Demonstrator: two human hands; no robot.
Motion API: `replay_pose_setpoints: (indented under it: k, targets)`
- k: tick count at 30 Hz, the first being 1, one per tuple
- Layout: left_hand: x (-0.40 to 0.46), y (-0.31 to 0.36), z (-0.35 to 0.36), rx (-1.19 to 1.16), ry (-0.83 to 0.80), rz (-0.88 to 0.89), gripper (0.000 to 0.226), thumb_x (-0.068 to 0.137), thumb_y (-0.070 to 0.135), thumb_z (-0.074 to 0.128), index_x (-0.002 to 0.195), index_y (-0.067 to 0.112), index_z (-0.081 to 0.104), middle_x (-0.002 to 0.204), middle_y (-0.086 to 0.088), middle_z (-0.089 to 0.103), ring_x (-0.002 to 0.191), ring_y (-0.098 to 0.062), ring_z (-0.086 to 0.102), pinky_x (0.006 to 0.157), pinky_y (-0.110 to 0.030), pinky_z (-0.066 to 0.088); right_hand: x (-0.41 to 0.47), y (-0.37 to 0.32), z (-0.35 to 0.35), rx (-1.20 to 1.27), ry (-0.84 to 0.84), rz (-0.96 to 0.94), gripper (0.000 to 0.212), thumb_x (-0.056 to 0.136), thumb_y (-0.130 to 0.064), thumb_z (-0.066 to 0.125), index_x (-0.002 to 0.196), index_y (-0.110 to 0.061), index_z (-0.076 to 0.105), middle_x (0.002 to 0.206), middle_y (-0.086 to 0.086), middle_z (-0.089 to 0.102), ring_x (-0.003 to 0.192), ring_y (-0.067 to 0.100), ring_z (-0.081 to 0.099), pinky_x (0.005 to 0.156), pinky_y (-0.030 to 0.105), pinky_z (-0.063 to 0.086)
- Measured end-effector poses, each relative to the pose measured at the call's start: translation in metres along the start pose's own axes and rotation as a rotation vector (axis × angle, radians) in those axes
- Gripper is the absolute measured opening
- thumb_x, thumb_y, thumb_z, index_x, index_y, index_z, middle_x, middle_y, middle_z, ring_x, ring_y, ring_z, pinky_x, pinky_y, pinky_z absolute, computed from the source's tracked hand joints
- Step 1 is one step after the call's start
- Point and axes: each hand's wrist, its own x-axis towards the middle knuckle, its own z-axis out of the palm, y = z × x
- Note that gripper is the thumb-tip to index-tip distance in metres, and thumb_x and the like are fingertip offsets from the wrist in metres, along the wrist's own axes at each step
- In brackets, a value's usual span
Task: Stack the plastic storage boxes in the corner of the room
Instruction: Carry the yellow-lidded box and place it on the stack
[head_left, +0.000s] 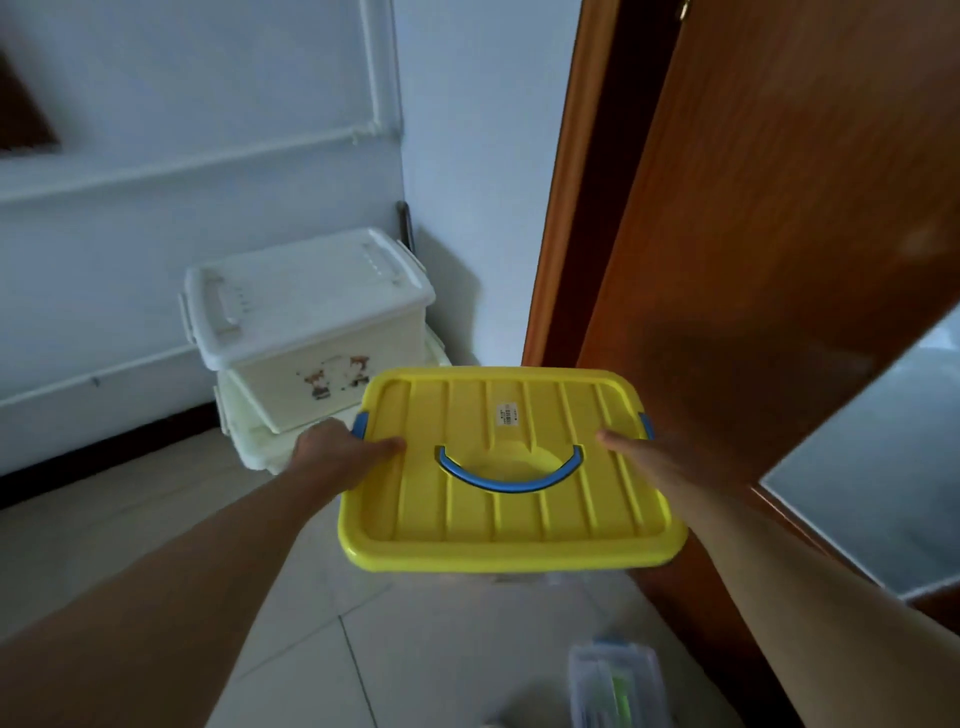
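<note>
I hold a storage box with a yellow lid (519, 519) and a blue handle in the air, in front of me. My left hand (332, 447) grips its left side by the blue clip, thumb on the lid. My right hand (654, 457) grips its right side the same way. The box body under the lid is mostly hidden. Beyond it, in the corner, a white lidded box (306, 306) with a cartoon sticker sits on top of another white box (249, 441).
A brown wooden door (779, 234) stands open close on the right, with a frosted glass panel (883, 457). A small clear plastic case (618, 686) lies on the tiled floor (156, 493) near my feet. White pipes run along the left wall.
</note>
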Motion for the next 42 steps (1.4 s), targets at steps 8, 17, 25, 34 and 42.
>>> replay_pose_setpoints:
  k: [8, 17, 25, 34, 42]
  targets:
    - [0.079, 0.041, -0.086, -0.137, 0.125, -0.085, 0.053, 0.071, 0.050, 0.075, 0.090, 0.003, 0.057, 0.084, -0.011, 0.060, 0.077, -0.026, 0.057, 0.068, -0.031, 0.045, 0.082, -0.146, 0.043, -0.007, -0.049, -0.126, 0.069, 0.063, -0.048, 0.082, 0.105, 0.001, 0.060, 0.097, 0.014, 0.058, 0.094, 0.030, 0.060, 0.074, 0.036, 0.042]
    - [0.191, 0.050, -0.169, -0.130, 0.214, -0.142, 0.053, 0.069, 0.056, 0.073, 0.071, 0.008, 0.051, 0.064, -0.004, 0.056, 0.062, -0.019, 0.055, 0.057, -0.028, 0.043, 0.139, -0.291, 0.113, -0.145, -0.091, -0.232, 0.088, 0.068, -0.052, 0.077, 0.124, 0.009, 0.047, 0.123, 0.021, 0.056, 0.114, 0.035, 0.057, 0.076, 0.034, 0.042]
    - [0.296, 0.050, -0.238, -0.154, 0.238, -0.129, 0.054, 0.068, 0.056, 0.074, 0.065, 0.008, 0.048, 0.063, -0.006, 0.053, 0.054, -0.016, 0.053, 0.045, -0.026, 0.037, 0.189, -0.391, 0.185, -0.202, -0.116, -0.304, 0.075, 0.069, -0.056, 0.073, 0.110, 0.003, 0.053, 0.096, 0.012, 0.054, 0.098, 0.032, 0.059, 0.073, 0.034, 0.043]
    - [0.392, 0.043, -0.281, -0.150, 0.284, -0.247, 0.057, 0.070, 0.056, 0.072, 0.080, 0.003, 0.054, 0.065, -0.007, 0.057, 0.054, -0.016, 0.054, 0.045, -0.025, 0.037, 0.259, -0.484, 0.273, -0.227, -0.252, -0.352, 0.085, 0.068, -0.057, 0.074, 0.124, 0.003, 0.052, 0.120, 0.018, 0.060, 0.110, 0.035, 0.059, 0.076, 0.035, 0.043]
    - [0.470, 0.037, -0.286, -0.097, 0.348, -0.393, 0.055, 0.073, 0.058, 0.068, 0.064, 0.008, 0.047, 0.058, -0.006, 0.053, 0.054, -0.017, 0.053, 0.047, -0.022, 0.039, 0.321, -0.535, 0.343, -0.285, -0.363, -0.370, 0.085, 0.069, -0.055, 0.075, 0.127, 0.002, 0.050, 0.122, 0.017, 0.059, 0.111, 0.035, 0.058, 0.079, 0.036, 0.046]
